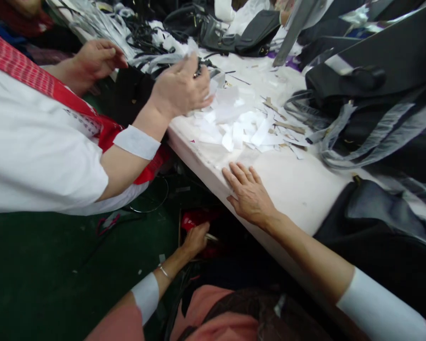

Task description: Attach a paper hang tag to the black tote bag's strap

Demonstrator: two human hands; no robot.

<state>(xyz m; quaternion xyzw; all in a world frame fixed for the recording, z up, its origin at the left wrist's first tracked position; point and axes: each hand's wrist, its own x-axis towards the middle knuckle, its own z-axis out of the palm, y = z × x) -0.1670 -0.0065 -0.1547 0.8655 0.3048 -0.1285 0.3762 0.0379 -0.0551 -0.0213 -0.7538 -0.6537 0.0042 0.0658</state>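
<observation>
My right hand (249, 193) lies palm down on the white tabletop (287, 182), its fingers outstretched at the edge and holding nothing. Below the table, my left hand (196, 240) is closed around a thin pale stick-like thing (212, 237), whose kind I cannot make out. That hand is over a dark open box or drawer with a red item (191, 219) in it, just behind my fingers. White paper scraps (241, 125) lie scattered beyond my right hand.
A co-worker's hand (181, 87) reaches over the table from the left, the other beside it. Black bags (372, 85) with plastic-wrapped straps (341, 147) crowd the right side. Another black bag (241, 35) and tangled straps lie at the back, near a metal post (294, 31).
</observation>
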